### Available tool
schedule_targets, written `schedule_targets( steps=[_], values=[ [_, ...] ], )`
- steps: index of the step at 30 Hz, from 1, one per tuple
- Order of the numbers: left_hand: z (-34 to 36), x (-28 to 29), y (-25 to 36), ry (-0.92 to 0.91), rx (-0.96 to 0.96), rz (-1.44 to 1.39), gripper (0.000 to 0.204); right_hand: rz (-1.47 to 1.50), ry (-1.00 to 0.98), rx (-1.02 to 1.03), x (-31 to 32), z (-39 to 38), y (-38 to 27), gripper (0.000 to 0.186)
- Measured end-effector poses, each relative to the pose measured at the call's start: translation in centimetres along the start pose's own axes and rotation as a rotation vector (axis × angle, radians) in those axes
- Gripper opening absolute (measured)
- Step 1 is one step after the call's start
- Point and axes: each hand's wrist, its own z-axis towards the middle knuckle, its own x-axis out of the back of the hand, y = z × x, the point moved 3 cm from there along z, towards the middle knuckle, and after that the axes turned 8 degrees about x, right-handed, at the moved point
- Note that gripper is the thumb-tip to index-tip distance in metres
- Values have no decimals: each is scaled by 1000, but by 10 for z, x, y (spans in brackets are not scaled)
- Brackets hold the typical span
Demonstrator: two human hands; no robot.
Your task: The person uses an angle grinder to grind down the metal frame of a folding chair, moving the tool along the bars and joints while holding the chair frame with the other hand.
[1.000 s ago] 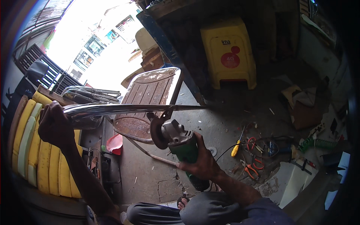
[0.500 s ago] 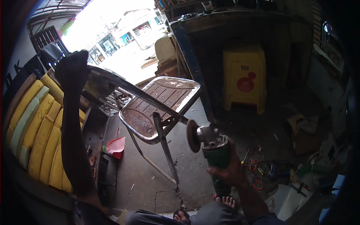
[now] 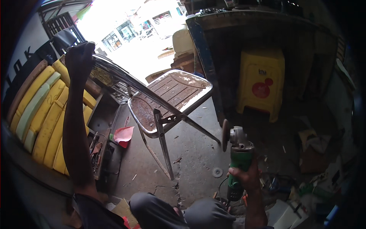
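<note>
While the left hand (image 3: 79, 61) clenches the metal chair (image 3: 167, 105) frame's leg (tilted up), right hand (image 3: 246, 177) fingers wrapped around a green angle grinder (image 3: 237, 152), disc just beside another leg.

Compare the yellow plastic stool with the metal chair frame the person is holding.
The yellow plastic stool stands upright on the floor; the metal chair frame is tilted, gripped by the left hand. The stool is clean bright plastic; the chair frame is shiny tubing with a rusty brown seat. Both are seats.
</note>
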Motion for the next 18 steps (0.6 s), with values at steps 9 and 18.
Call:
schedule_targets(
  steps=[9,18],
  values=[
    [-2,5,-2,-30,305,-192,35,55,14,-114,52,16,-15,70],
    [38,-21,24,-37,195,-27,38,212,-194,-214,32,36,4,72]
  ],
)
